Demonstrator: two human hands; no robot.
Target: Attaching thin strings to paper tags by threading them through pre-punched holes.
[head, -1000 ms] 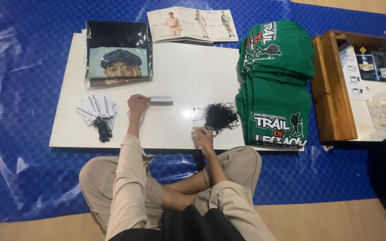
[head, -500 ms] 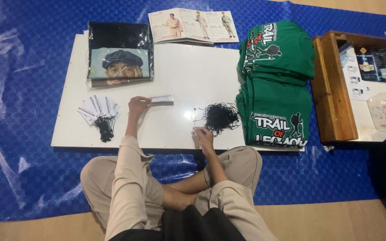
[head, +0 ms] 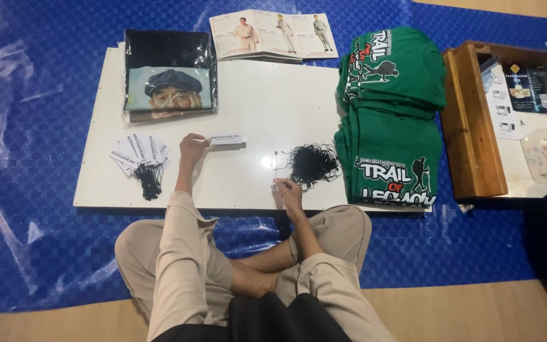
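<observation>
I am sitting at a smooth white counter (head: 254, 114). My left hand (head: 192, 149) is pinching a stiff rectangular tag (head: 226, 139); my right hand (head: 288, 189) is pinching a thread from the tangled black string pile (head: 313, 164) just beyond it. Fanned white tags (head: 139, 152) are lying left of my left hand, folded green shirts (head: 392, 120) right.

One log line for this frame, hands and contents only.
left hand: on white tag | right hand: pinching black string by string bundle
</observation>
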